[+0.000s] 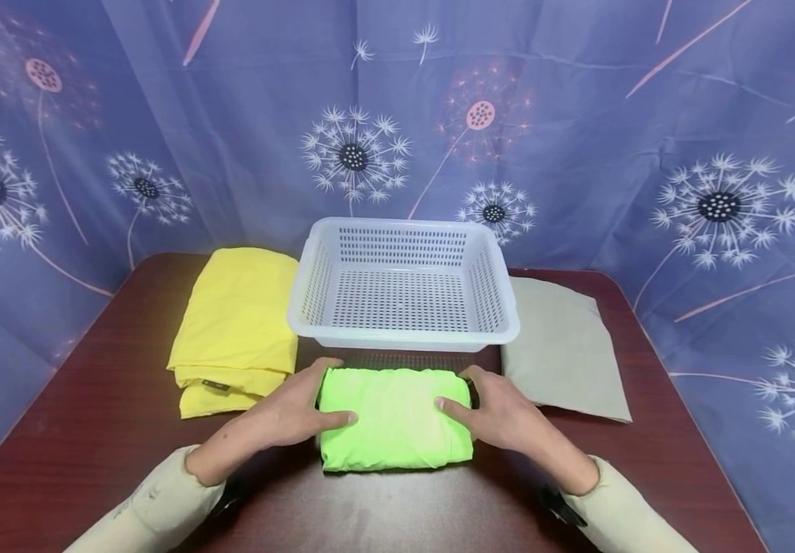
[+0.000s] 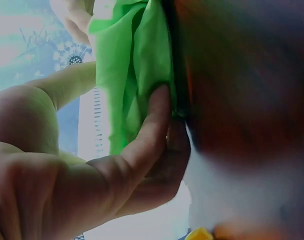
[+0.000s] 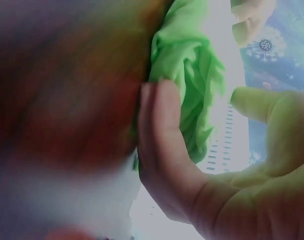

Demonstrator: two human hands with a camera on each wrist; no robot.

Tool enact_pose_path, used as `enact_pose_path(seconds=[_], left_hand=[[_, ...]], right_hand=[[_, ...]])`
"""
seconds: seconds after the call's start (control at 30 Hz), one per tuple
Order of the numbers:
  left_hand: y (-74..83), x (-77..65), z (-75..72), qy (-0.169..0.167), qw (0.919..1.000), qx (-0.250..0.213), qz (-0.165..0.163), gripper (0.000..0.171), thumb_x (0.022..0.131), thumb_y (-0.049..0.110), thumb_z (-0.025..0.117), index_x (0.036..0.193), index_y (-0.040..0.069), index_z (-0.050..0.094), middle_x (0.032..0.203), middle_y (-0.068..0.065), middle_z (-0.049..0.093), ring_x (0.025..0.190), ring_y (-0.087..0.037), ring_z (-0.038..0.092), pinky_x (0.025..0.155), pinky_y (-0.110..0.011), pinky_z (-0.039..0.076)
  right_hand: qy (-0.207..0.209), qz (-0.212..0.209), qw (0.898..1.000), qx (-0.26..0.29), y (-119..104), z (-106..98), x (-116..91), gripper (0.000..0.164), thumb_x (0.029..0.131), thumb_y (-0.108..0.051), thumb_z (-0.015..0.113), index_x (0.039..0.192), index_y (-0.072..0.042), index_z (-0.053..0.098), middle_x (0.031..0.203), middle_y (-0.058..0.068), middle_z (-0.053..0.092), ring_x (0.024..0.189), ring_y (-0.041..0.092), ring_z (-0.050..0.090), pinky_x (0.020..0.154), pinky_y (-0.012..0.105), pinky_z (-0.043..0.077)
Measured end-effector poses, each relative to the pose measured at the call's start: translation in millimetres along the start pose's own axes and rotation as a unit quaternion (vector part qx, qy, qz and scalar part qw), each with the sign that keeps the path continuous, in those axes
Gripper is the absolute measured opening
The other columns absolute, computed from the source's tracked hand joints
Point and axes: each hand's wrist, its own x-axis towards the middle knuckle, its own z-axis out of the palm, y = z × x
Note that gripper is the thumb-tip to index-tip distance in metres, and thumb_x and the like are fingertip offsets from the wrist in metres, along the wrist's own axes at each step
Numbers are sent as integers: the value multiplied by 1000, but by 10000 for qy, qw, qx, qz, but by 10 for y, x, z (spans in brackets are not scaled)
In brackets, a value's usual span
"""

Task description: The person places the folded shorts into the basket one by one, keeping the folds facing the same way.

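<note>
Cloth (image 1: 393, 430), green, folded, before the basket (image 1: 404, 336): ends pinched in the grip of left hand (image 1: 293, 411) and right hand (image 1: 505, 415). Yellow cloth (image 1: 238, 315), grey cloth (image 1: 563, 346): laid folded, left and right of basket. Folding is judged done; release is left.

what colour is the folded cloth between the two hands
The folded cloth is bright lime green, clearest in the head view.

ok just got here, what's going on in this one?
A person holds a folded lime-green cloth by its ends, left hand and right hand each gripping one side. It is on the near side of the white basket, not inside it. A folded yellow cloth lies left of the basket, a grey cloth right.
</note>
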Motion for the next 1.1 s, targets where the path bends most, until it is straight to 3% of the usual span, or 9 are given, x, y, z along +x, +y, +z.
enact_pose_path(seconds=[0.1,0.23,0.37,0.47,0.63,0.87,1.1], left_hand=[[-7,13,17,8,9999,-122,0,90,87,37,89,157,5,42,146,-15,58,132,-29,58,109,-52,48],[-33,32,46,32,9995,-321,50,88,86,32,90,157,8,43,142,-11,60,132,-27,58,109,-50,48],[-56,56,68,-31,9978,-644,146,85,86,27,90,156,8,45,132,-6,64,123,-23,60,107,-48,48],[-63,66,80,-76,9958,-891,176,85,85,23,91,155,7,45,125,-4,65,117,-20,61,105,-46,49],[-63,61,84,-39,9945,-1020,217,83,84,19,92,153,7,47,122,-5,65,111,-19,62,100,-42,51],[-73,65,83,-59,9938,-1081,259,80,84,19,92,151,6,49,118,-5,66,106,-18,63,96,-40,52],[-72,66,84,-58,9937,-1083,295,79,84,20,92,149,6,50,119,-6,65,106,-18,63,95,-39,52]], right_hand=[[69,-22,9999,-88,1,5,-8,66,95,-47,78,136,2,60,117,10,71,107,23,67,95,49,55],[-45,76,9999,70,4,5,-13,75,93,-49,79,141,4,56,120,13,71,109,28,69,100,52,54],[-155,143,9993,303,42,20,-6,82,91,-49,81,144,7,54,138,19,65,130,36,61,108,56,50],[-236,220,9973,656,60,29,-2,81,91,-46,82,144,8,54,142,20,62,135,38,56,111,57,47],[-270,355,9925,1137,56,31,-10,79,90,-40,84,143,10,54,143,20,61,137,37,54,113,58,45],[-224,330,9936,1052,68,33,21,78,88,-37,86,142,11,55,141,21,62,136,37,54,112,57,45],[-245,427,9953,838,93,27,87,85,83,-39,91,143,7,54,121,13,66,110,28,61,92,45,54]])
